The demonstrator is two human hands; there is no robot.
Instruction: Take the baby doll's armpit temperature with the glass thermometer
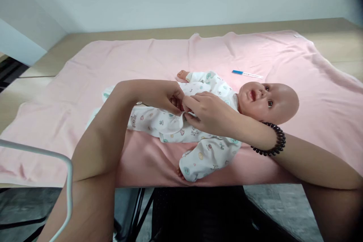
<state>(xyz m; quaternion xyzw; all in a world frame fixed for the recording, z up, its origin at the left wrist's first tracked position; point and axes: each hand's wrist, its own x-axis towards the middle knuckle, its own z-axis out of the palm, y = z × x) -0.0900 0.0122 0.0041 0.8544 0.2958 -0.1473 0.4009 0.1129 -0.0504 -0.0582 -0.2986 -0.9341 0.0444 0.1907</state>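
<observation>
A baby doll [272,102] lies on its back with its head to the right. It wears a white printed romper [215,151] whose front is partly folded over at the belly. My left hand [171,96] and my right hand [202,109] meet over the middle of the romper, fingers curled and pinching its cloth. The fingertips hide whatever fastening may be between them. The doll's near arm reaches towards the table's front edge, and its far hand [183,75] shows beyond my left hand. My left forearm covers part of its legs.
A pink blanket [136,58] covers much of the wooden table [334,38]. Behind the doll lies a thin thermometer [246,74] with a blue end. A light-coloured bent tube [69,181] crosses the lower left. A white wall stands behind the table.
</observation>
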